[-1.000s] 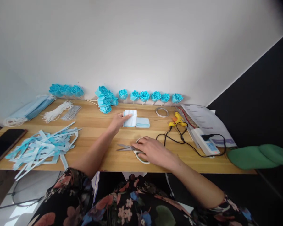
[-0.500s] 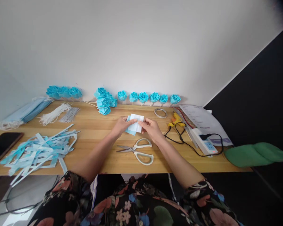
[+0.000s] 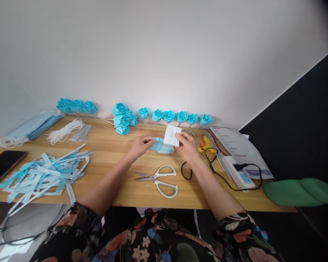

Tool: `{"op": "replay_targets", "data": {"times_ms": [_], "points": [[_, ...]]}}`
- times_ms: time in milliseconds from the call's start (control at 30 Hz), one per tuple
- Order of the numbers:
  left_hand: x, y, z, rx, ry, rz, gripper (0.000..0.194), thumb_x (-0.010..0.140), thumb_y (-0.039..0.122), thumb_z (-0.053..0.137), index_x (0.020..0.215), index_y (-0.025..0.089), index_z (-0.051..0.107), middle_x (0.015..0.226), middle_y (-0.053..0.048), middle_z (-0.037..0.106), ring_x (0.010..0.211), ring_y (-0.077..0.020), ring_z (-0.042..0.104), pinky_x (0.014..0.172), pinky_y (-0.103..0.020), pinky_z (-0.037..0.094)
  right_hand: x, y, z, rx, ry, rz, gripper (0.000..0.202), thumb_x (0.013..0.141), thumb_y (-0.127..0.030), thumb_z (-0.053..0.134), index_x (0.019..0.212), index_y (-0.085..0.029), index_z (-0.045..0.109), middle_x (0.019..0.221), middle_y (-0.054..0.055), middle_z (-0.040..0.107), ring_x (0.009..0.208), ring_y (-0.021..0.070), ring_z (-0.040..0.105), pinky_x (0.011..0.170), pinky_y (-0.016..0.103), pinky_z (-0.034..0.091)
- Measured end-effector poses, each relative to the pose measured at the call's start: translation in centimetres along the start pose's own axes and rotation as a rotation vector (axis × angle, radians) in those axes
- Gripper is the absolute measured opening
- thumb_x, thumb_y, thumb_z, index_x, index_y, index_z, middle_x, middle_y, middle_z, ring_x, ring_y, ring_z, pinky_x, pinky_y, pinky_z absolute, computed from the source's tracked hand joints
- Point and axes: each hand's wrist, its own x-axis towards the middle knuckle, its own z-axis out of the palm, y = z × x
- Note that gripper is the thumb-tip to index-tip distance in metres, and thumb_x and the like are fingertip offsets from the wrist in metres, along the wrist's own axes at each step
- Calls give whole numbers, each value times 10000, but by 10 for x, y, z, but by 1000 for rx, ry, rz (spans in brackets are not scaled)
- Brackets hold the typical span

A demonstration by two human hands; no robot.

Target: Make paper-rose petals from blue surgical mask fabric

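Observation:
Between thumb and fingers, my right hand [image 3: 187, 145] pinches a white square of thin fabric [image 3: 171, 134], lifted above the wooden table. My left hand [image 3: 142, 145] is closed on the edge of a light blue fabric square [image 3: 157, 143]. That blue piece overlaps a small stack of pale blue and white pieces [image 3: 166, 149], partly hidden under the white square. Closer to me lie scissors [image 3: 155, 177] with white handles, their blades apart and pointing left.
Blue fabric roses [image 3: 168, 116] line the wall. On the left are face masks [image 3: 34, 127], white cords [image 3: 64, 131], grey strips [image 3: 82, 133], fabric scraps [image 3: 47, 174] and a phone [image 3: 5, 167]. A yellow glue gun [image 3: 207, 144], its cable and a power strip [image 3: 242, 174] are right.
My hands have moved apart. The white square has gone to the right and up in my right hand, while the blue piece stays at my left. The camera view has shifted slightly.

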Motion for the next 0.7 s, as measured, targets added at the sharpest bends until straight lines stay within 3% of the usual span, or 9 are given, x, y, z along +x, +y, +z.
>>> {"op": "replay_targets", "data": {"times_ms": [133,233,333,467,600,700], "points": [[-5,12,-3,175,48,156,294,842,343,570,1015,185,747,1000,-51,745,938,-219,673,848,-310,496,7,-10,0,201,12,19,253,641,-323,804,720,-214,590,686,-33,650,568,106,564,446,208,412],[-9,17,-1,263,20,236,307,862,279,518,1055,177,735,998,-58,747,941,-218,679,857,-312,499,3,-2,1,249,-19,62,242,644,-315,805,735,-215,604,730,-20,678,604,119,598,483,219,457],[-11,18,1,310,-55,290,311,877,325,524,1041,165,734,1070,-80,729,996,-230,665,887,-315,487,-4,10,0,255,-63,112,250,630,-332,821,725,-207,627,654,-32,642,546,99,556,462,205,435],[-12,14,3,324,-141,325,383,918,422,475,1024,155,727,1063,-94,723,985,-226,660,868,-300,481,-10,17,-1,188,-101,109,241,653,-347,811,695,-187,636,581,-45,571,486,70,470,435,187,379],[-13,12,5,374,-235,346,410,929,455,446,901,161,732,902,-73,725,871,-211,658,813,-296,482,-11,18,0,29,-91,50,235,702,-374,775,689,-189,631,557,-50,531,489,76,446,461,199,370],[-13,12,9,366,-228,346,378,907,450,499,850,152,724,860,-79,722,839,-215,656,804,-314,487,-13,19,0,-127,-87,-4,241,741,-396,738,684,-194,621,543,-48,530,490,89,450,480,216,365]]}}
